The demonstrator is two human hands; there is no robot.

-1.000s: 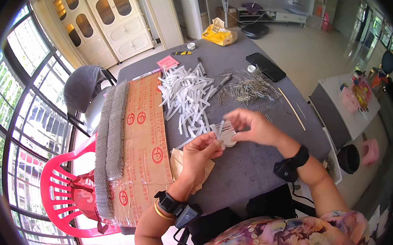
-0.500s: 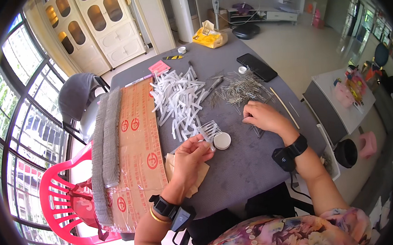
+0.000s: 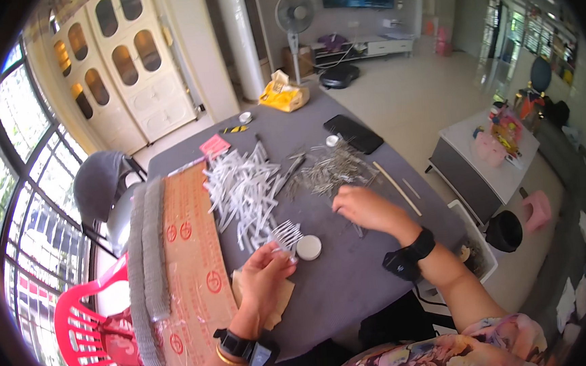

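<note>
My left hand [image 3: 264, 275] pinches a pale strip with a row of thin metal pins [image 3: 287, 235] sticking out like comb teeth. Just right of it sits a round white lid or small tub [image 3: 308, 247]. My right hand [image 3: 368, 208] is at the near edge of a loose heap of thin metal pins [image 3: 333, 168]. Its fingers are curled together, and whatever is between them is hidden. A few pins lie on the table below those fingers. Left of the heap spreads a big pile of short white strips [image 3: 243, 193].
Brown cardboard [image 3: 193, 258] covers the table's left side, with rows of grey packed pieces [image 3: 154, 254] on it. A black phone [image 3: 353, 133], a wooden stick [image 3: 396, 188] and a yellow package [image 3: 283, 94] lie farther off. A red plastic chair [image 3: 78, 310] stands at left.
The whole view has tilted up, so the table and both hands sit lower and farther left. Over the table my hands have hardly moved; the left still holds the pinned strip.
</note>
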